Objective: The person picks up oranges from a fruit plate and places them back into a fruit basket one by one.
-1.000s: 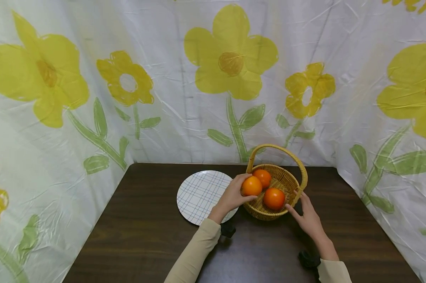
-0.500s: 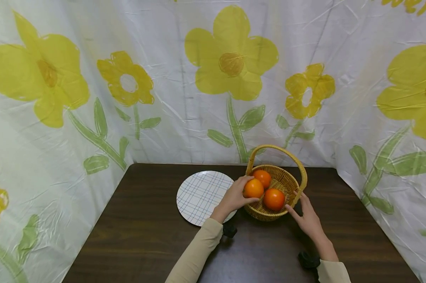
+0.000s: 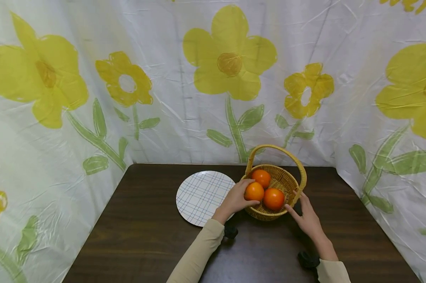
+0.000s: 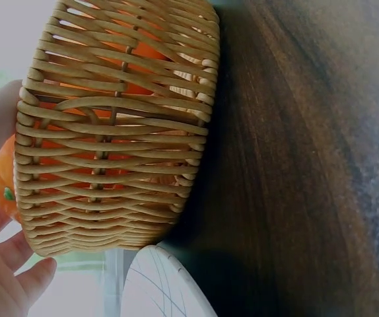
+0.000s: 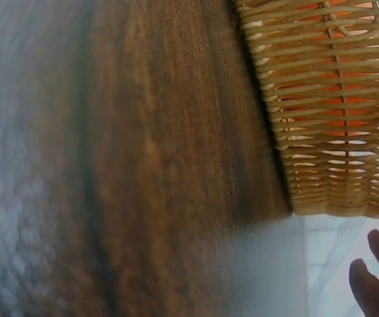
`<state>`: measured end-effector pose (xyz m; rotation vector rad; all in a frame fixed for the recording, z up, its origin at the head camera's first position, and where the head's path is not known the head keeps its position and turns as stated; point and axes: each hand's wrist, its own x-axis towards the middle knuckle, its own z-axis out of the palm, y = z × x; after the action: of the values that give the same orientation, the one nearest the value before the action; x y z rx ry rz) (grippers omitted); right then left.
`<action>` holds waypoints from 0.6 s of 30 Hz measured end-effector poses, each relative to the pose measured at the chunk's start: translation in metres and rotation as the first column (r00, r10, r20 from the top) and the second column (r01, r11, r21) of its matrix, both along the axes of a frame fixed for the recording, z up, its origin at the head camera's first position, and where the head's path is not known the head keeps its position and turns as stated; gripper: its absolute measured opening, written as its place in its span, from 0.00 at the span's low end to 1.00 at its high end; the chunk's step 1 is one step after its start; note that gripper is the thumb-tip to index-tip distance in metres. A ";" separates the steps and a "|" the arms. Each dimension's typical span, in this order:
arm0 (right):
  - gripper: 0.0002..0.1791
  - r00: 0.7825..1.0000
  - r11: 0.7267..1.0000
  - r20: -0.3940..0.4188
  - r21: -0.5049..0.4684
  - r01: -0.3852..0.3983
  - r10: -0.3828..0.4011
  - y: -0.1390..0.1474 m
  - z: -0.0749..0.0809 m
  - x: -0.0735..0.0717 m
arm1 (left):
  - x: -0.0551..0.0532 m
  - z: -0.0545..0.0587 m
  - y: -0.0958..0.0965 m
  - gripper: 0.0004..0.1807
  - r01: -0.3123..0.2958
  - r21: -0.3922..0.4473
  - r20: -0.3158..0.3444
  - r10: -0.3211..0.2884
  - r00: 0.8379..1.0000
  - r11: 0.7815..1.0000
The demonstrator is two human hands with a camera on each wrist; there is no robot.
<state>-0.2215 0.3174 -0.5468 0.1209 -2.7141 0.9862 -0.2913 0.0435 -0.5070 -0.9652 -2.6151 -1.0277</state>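
My left hand [image 3: 235, 197] holds an orange [image 3: 254, 191] at the left rim of the wicker basket [image 3: 264, 216], thumb in front and fingers behind. In the left wrist view, part of this orange [image 4: 2, 178] with a green stem spot shows beside the fingers, above the basket's side. Two more oranges lie in the basket, one at the back [image 3: 261, 178] and one at the front [image 3: 273, 199]. On the basket's right side, my right hand [image 3: 309, 220] grips the rim by the foot of the arched handle [image 3: 302, 173], thumb and fingers either side of it.
A round white plate [image 3: 198, 196] with blue grid lines lies left of the basket, partly behind the left hand. Both stand on a dark brown wooden table [image 3: 138, 228]. A white curtain [image 3: 170, 129] with yellow flowers hangs behind and at the sides.
My left hand has moved slightly right and down with its orange, closer to the front orange in the basket. The right hand and the basket have stayed in place.
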 end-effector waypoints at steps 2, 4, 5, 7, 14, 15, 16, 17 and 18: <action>0.38 1.000 1.000 0.001 0.001 -0.001 0.001 0.000 0.000 0.000 | 0.000 -0.001 0.000 0.40 0.001 0.000 -0.001 -0.001 1.000 1.000; 0.38 1.000 1.000 0.002 0.001 -0.001 0.001 0.000 0.001 0.000 | -0.001 -0.001 0.001 0.40 0.001 -0.011 -0.003 -0.001 1.000 1.000; 0.38 1.000 1.000 0.001 0.001 -0.001 0.001 0.000 0.001 0.000 | -0.001 -0.001 0.001 0.40 0.000 -0.018 -0.004 0.000 1.000 1.000; 0.38 1.000 1.000 0.000 0.002 0.000 0.000 0.000 0.001 0.000 | -0.002 -0.001 0.002 0.40 -0.004 -0.034 -0.006 0.004 1.000 0.999; 0.37 1.000 1.000 -0.006 0.001 -0.001 0.001 0.000 0.001 -0.001 | -0.002 0.000 0.004 0.40 -0.024 -0.100 -0.013 0.023 1.000 0.995; 0.37 1.000 1.000 -0.007 0.001 -0.002 0.002 0.000 0.001 -0.001 | -0.002 0.000 0.004 0.40 -0.028 -0.111 -0.015 0.026 1.000 0.993; 0.37 1.000 1.000 -0.007 0.001 -0.002 0.002 0.000 0.001 -0.001 | -0.002 -0.001 0.004 0.40 -0.030 -0.120 -0.015 0.028 0.999 0.992; 0.37 1.000 1.000 -0.007 0.000 -0.003 0.003 0.000 0.001 -0.001 | -0.003 -0.001 0.004 0.40 -0.031 -0.129 -0.017 0.030 0.999 0.991; 0.37 1.000 1.000 -0.007 -0.001 -0.002 0.002 0.000 0.001 -0.001 | -0.003 -0.001 0.004 0.40 -0.033 -0.137 -0.019 0.030 0.999 0.990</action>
<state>-0.2221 0.3171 -0.5460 0.1272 -2.7074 0.9858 -0.2944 0.0478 -0.5078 -0.9534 -2.7076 -0.8370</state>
